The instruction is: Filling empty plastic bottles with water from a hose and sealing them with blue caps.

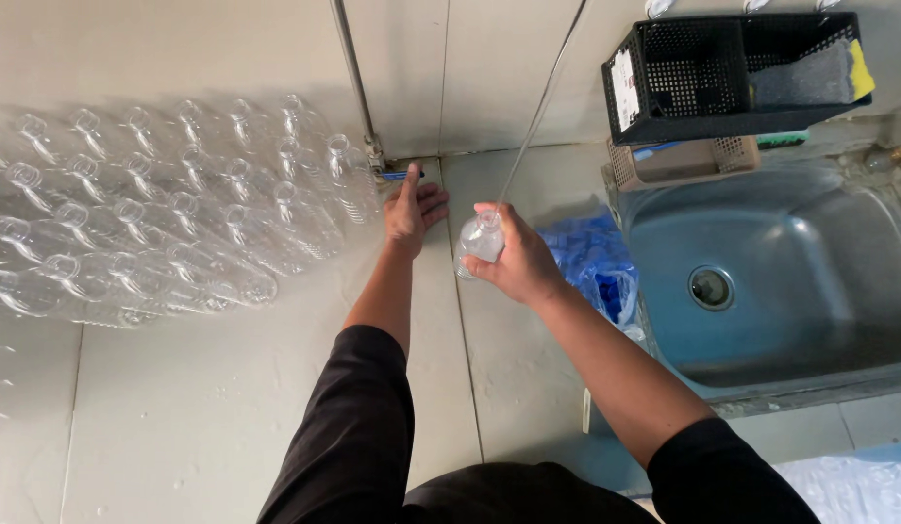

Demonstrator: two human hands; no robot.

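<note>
Seen from above, a person's right hand (517, 260) grips a small clear plastic bottle (480, 240), held above the pale tiled counter (208, 408), with a thin clear hose (538, 112) running into its neck. The left hand (413, 209) reaches forward, fingers loosely spread, resting at a blue-handled valve (402, 176) at the foot of a wall pipe (353, 73). Rows of empty clear bottles (150, 213) lie to the left. A steel sink (761, 281) sits to the right, a bag of blue caps (591, 262) beside it.
</note>
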